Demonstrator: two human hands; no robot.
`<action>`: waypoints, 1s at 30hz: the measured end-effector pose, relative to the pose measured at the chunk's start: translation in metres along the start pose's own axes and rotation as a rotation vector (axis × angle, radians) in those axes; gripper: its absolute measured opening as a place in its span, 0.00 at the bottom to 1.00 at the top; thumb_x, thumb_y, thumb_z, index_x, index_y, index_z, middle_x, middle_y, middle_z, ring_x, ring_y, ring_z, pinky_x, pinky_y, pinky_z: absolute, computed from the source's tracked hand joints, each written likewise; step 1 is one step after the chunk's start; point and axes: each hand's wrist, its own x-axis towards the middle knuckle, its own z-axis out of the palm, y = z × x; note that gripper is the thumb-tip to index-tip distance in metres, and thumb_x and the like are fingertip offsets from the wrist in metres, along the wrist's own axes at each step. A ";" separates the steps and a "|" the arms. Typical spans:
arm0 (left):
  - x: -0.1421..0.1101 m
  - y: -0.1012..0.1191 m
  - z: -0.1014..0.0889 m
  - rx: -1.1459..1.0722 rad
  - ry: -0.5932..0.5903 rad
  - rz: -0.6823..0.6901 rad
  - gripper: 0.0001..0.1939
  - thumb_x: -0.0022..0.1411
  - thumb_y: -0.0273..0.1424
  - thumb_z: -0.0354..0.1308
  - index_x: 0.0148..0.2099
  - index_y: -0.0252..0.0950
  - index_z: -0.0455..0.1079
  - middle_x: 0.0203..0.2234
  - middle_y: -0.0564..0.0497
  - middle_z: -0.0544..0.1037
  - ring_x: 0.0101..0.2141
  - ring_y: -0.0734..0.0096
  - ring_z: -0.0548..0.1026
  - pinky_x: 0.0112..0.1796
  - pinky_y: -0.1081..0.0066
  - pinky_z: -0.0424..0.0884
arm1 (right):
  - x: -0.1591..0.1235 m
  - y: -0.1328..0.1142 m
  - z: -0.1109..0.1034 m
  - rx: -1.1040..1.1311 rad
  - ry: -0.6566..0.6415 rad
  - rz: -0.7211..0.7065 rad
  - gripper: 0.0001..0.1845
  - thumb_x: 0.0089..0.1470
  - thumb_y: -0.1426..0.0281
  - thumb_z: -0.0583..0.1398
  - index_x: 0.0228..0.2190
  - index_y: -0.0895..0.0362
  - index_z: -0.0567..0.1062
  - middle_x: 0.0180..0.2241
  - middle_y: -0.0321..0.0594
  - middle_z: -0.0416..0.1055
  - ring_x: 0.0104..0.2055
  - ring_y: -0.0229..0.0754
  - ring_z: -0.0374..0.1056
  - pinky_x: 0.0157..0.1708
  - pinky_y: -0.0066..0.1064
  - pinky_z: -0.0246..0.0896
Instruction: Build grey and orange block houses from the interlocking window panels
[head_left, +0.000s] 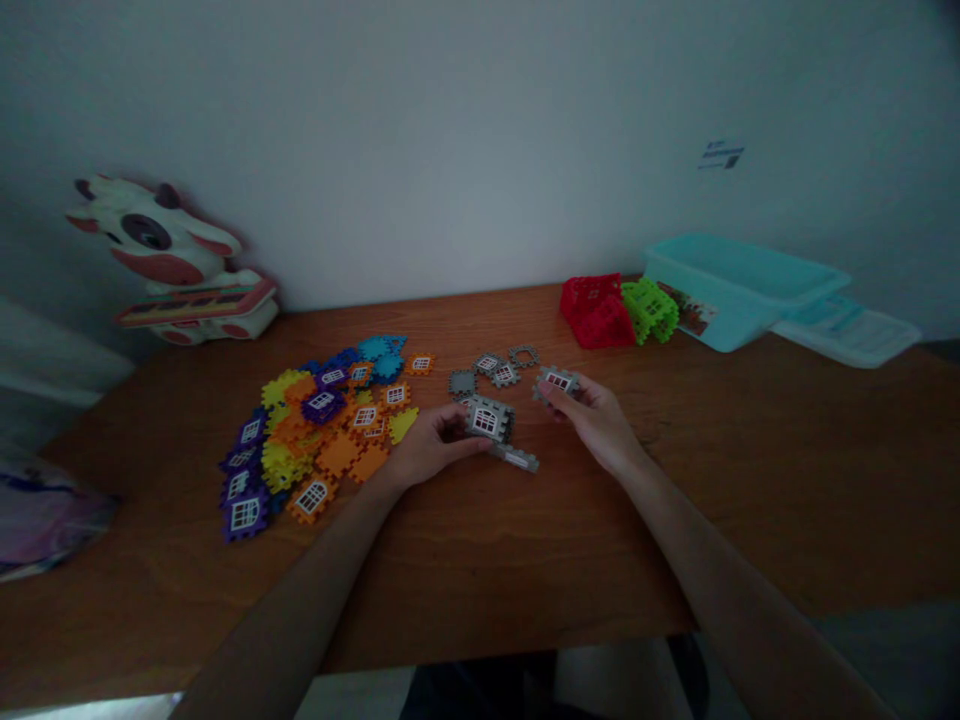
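Observation:
My left hand point(435, 445) grips a grey block assembly point(489, 420) made of interlocking panels, with a white window on the side facing me. A flat grey piece point(517, 458) juts out below it toward the right; whether it is joined on cannot be told. Between thumb and fingers, my right hand point(596, 415) pinches a single grey window panel point(557, 380), held apart from the assembly. Just behind the assembly lie loose grey panels: a plain square point(463, 383), a few with windows point(505, 374), and an open frame point(523, 355).
Left of my hands spreads a pile of orange point(337, 453), yellow point(285, 465), purple point(245, 513) and blue panels point(382, 357). A cow toy with keyboard point(187, 265) stands back left. At back right are a red built shape point(598, 312), a green one point(651, 310) and a turquoise bin point(739, 290).

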 end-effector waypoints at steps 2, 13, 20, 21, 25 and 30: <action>0.000 0.000 0.002 0.067 0.053 -0.013 0.18 0.54 0.41 0.71 0.41 0.34 0.75 0.38 0.48 0.83 0.37 0.65 0.79 0.42 0.65 0.74 | -0.001 0.000 0.000 0.000 -0.038 0.010 0.22 0.43 0.50 0.71 0.32 0.54 0.79 0.31 0.36 0.75 0.30 0.40 0.70 0.33 0.34 0.68; -0.001 0.007 0.014 -0.037 0.083 -0.019 0.21 0.55 0.46 0.69 0.44 0.36 0.76 0.41 0.47 0.83 0.40 0.63 0.80 0.43 0.64 0.74 | -0.005 -0.003 0.002 -0.123 -0.185 -0.044 0.19 0.47 0.51 0.69 0.34 0.52 0.80 0.37 0.41 0.81 0.38 0.46 0.74 0.41 0.39 0.70; 0.000 0.003 0.020 -0.062 0.090 -0.034 0.20 0.55 0.44 0.70 0.43 0.36 0.75 0.38 0.48 0.82 0.37 0.65 0.78 0.41 0.65 0.74 | -0.011 -0.006 0.005 -0.084 -0.284 -0.031 0.18 0.48 0.55 0.70 0.37 0.52 0.79 0.37 0.38 0.81 0.37 0.44 0.75 0.39 0.38 0.72; -0.001 0.003 0.020 -0.065 0.096 -0.036 0.20 0.55 0.44 0.70 0.43 0.35 0.75 0.38 0.48 0.82 0.37 0.65 0.78 0.41 0.65 0.74 | -0.011 -0.006 0.005 -0.087 -0.296 -0.038 0.18 0.48 0.55 0.70 0.38 0.52 0.79 0.38 0.38 0.81 0.37 0.44 0.76 0.40 0.38 0.72; -0.001 0.003 0.020 -0.079 0.101 -0.031 0.21 0.55 0.44 0.70 0.44 0.35 0.75 0.40 0.48 0.83 0.38 0.64 0.79 0.43 0.63 0.75 | -0.013 -0.004 0.008 -0.160 -0.324 -0.045 0.17 0.50 0.56 0.68 0.38 0.51 0.79 0.38 0.39 0.81 0.37 0.44 0.76 0.39 0.38 0.72; -0.001 0.003 0.022 -0.079 0.109 -0.029 0.20 0.55 0.45 0.70 0.43 0.36 0.77 0.39 0.48 0.84 0.39 0.63 0.80 0.44 0.62 0.75 | -0.014 -0.005 0.011 -0.161 -0.328 -0.050 0.17 0.51 0.53 0.67 0.38 0.52 0.80 0.36 0.39 0.80 0.36 0.44 0.75 0.37 0.37 0.71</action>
